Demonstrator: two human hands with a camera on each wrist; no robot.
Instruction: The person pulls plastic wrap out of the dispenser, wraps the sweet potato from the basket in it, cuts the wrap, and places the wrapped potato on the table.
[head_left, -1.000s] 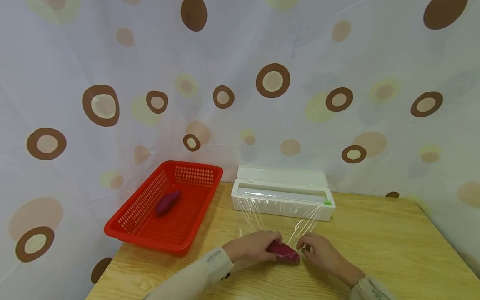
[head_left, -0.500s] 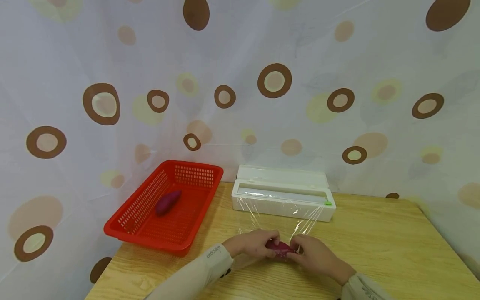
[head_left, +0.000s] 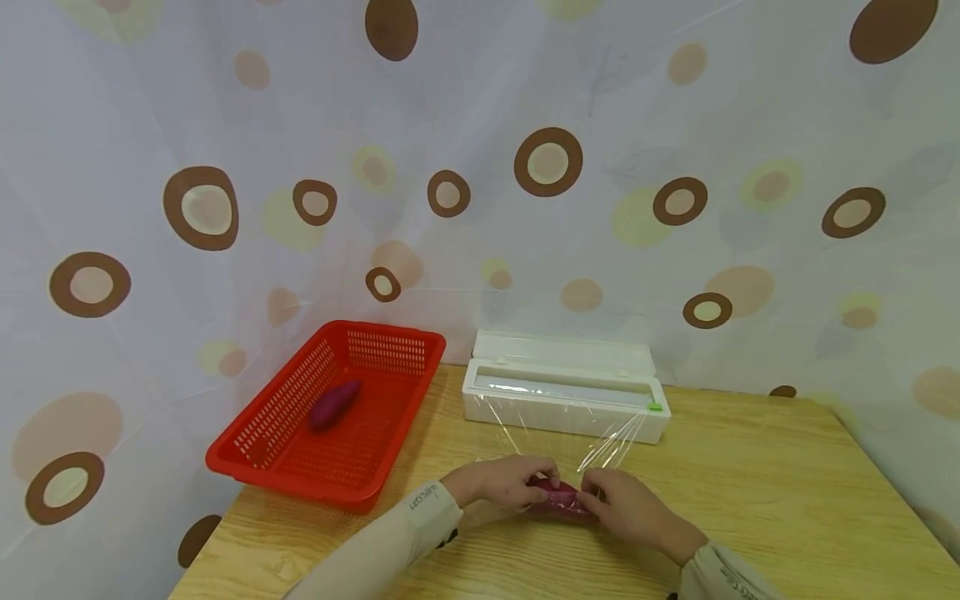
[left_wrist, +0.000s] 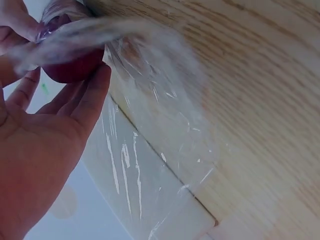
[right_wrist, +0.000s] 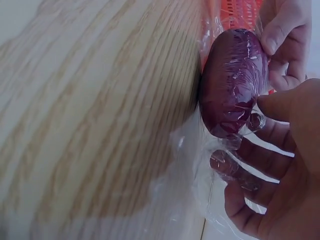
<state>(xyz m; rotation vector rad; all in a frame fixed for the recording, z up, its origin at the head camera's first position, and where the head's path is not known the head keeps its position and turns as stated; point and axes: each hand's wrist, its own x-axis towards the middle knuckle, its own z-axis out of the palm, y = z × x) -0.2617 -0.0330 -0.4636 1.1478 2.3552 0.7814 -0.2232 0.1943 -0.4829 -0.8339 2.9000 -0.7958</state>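
A purple sweet potato (head_left: pixel 561 502), covered in shiny cling film, lies between both hands near the table's front. My left hand (head_left: pixel 510 483) grips its left end; in the left wrist view the fingers (left_wrist: pixel 95 95) curl round it and a loose flap of film (left_wrist: pixel 165 100) hangs beside. The right hand (head_left: pixel 630 508) holds the other end, its thumb (right_wrist: pixel 275 105) pressing the wrapped skin and its fingertips in the film. From the potato the clear film (head_left: pixel 600 450) stretches back to a white cling film dispenser (head_left: pixel 562 417), whose lid stands up.
At the left stands a red plastic basket (head_left: pixel 390 467) with another purple sweet potato (head_left: pixel 334 405) in it. A green slider (head_left: pixel 656 407) sits at the dispenser's right end. Behind the wooden table (head_left: pixel 787 483) hangs a spotted curtain (head_left: pixel 480 125).
My right hand has moved left onto the sweet potato's right end and now holds it. The left hand keeps its grip, and the potato has turned slightly. Basket and dispenser have stayed put.
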